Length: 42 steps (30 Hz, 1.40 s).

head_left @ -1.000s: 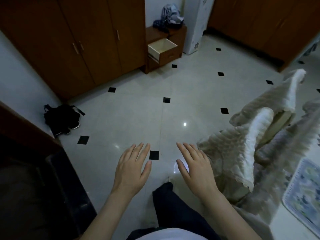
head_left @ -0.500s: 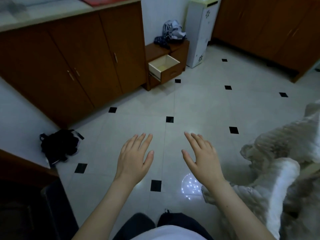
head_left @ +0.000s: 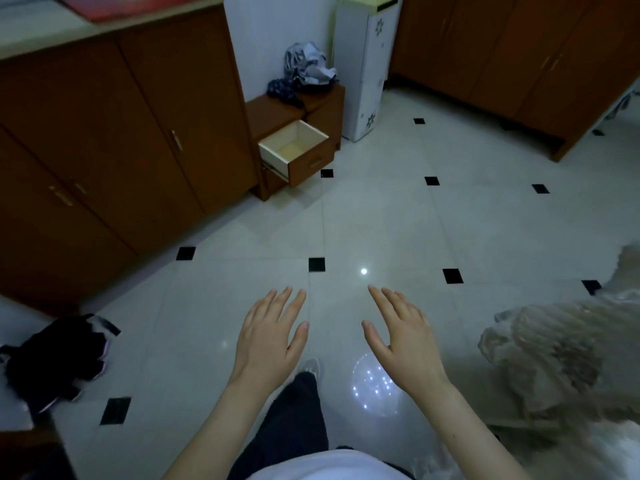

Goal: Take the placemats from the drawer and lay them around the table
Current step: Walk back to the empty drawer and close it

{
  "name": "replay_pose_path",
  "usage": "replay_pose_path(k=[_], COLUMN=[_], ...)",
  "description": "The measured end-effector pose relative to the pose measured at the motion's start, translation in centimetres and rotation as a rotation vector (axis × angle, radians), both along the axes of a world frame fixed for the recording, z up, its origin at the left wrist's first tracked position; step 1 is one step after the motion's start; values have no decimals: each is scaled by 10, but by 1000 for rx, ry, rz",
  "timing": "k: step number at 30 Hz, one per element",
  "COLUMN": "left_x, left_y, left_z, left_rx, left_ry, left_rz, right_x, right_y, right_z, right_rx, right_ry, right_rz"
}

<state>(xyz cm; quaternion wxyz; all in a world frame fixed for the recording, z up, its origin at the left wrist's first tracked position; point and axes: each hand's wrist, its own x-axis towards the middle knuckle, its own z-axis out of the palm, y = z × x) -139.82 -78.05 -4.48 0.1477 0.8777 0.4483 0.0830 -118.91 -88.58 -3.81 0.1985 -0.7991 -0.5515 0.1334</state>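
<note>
Pale wood lines the open drawer [head_left: 294, 150], which stands pulled out of a small brown cabinet [head_left: 311, 109] against the far wall, between the long cupboards [head_left: 121, 140] and a white appliance [head_left: 367, 67]. Its inside looks bare from here, though the near wall hides part of the bottom, so whether any placemats remain in it cannot be told.

Over the last second the view has lifted and swung left: the drawer now sits larger and nearer the middle, and the draped chair [head_left: 561, 358] has slid toward the right edge. The placemat seen at the right a second ago is out of frame. That reads as the person walking back toward the drawer for another load.

The left hand [head_left: 270, 337] and right hand [head_left: 398, 337] are both spread flat, palms down, carrying nothing, out over the tiled floor [head_left: 381, 220]. The drawer lies well ahead of them, slightly left of centre.
</note>
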Motion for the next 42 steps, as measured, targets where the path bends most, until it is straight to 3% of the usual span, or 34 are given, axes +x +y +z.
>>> replay_pose_path(k=[10,21,33,42], left_x=[97,206,381,417], left_y=[220,342,484,559], left_z=[41,16,30,28], left_rx=[101,27,45,26], left_ry=[-44,-3,-14,-45], left_rz=[-78,-66,179,360], right_x=[82,192,390,435], right_y=[200,335,530,654], right_z=[34,13,36,33], right_rx=[100,51,26,49], right_ry=[-36,-8,-54,-24], right_rz=[-129,-120,137,346])
